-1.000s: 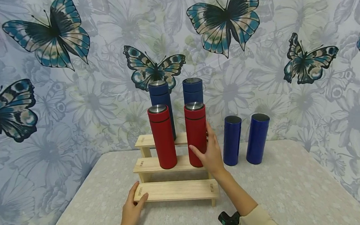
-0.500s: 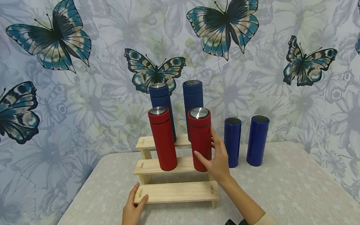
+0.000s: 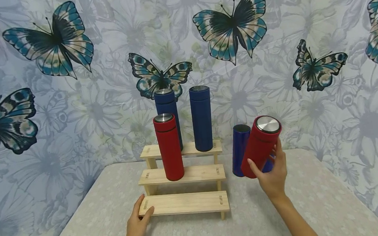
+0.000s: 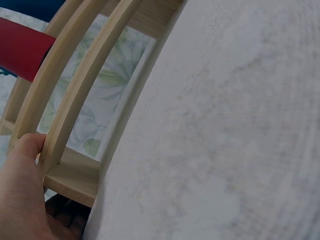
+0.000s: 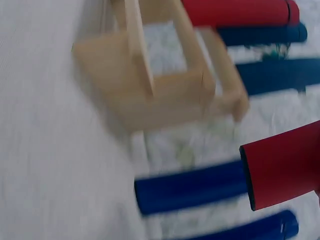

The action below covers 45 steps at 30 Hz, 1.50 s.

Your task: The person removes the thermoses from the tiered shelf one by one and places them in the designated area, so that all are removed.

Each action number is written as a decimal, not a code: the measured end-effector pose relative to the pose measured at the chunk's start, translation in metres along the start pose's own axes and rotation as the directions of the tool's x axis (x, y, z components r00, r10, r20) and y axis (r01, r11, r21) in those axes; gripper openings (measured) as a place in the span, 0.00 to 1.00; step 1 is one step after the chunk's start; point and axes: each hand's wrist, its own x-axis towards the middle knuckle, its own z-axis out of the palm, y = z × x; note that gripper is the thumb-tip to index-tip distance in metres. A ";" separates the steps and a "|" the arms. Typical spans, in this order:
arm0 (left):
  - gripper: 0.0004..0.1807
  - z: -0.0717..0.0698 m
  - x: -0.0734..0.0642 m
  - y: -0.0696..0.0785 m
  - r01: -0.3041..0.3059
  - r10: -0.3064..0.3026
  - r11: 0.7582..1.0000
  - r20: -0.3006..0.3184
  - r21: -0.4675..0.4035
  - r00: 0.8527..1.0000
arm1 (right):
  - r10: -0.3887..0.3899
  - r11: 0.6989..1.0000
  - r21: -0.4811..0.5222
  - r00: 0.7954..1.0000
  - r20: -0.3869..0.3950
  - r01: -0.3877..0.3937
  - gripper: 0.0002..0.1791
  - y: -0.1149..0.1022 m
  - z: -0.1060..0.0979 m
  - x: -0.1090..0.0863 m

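Note:
A red thermos bottle (image 3: pixel 260 147) with a steel lid is tilted in my right hand (image 3: pixel 274 176), whose fingers and thumb grip its side. It hangs in front of two glossy blue cylinders, largely hiding the farther right one. In the right wrist view the bottom end of this red bottle (image 5: pixel 285 167) shows. My left hand (image 3: pixel 137 222) holds the left end of the lowest step of a three-tier wooden stand (image 3: pixel 186 202). In the left wrist view the thumb of the left hand (image 4: pixel 22 195) lies against the stand's edge (image 4: pixel 75 107).
Another red thermos (image 3: pixel 169 149) stands upright on the middle step, left side. Two dark blue thermoses, the right one (image 3: pixel 202 120) and the left one (image 3: pixel 166 101), stand on the top step. A glossy blue cylinder (image 3: pixel 239 153) stands on the table (image 3: pixel 317 196), right of the stand.
My right hand has lifted the right red thermos off the middle step and carried it rightward, tilting it. My left hand has stayed at the stand's lowest step.

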 end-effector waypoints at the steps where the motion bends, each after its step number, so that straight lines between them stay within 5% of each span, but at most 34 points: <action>1: 0.39 0.000 0.000 -0.001 0.005 -0.005 1.000 0.000 -0.002 1.000 | 0.019 1.000 -0.021 1.000 -0.004 -0.019 0.54 0.008 -0.006 -0.001; 10: 0.40 -0.001 0.001 -0.003 -0.003 0.003 1.000 0.007 0.007 1.000 | 0.192 0.963 -0.194 0.981 0.010 -0.186 0.58 0.064 -0.041 -0.030; 17: 0.39 0.001 0.002 -0.002 -0.012 0.012 1.000 0.003 -0.002 1.000 | 0.226 0.941 -0.274 0.972 0.068 -0.200 0.57 0.085 -0.047 -0.051; 34: 0.38 -0.001 0.000 0.001 -0.040 0.041 0.999 0.007 -0.023 0.999 | 0.301 0.918 -0.293 0.951 0.070 -0.269 0.56 0.091 -0.049 -0.057; 45: 0.37 -0.001 -0.002 0.002 -0.030 0.030 1.000 0.010 -0.007 0.999 | 0.392 0.897 -0.268 0.913 0.115 -0.352 0.53 0.088 -0.048 -0.056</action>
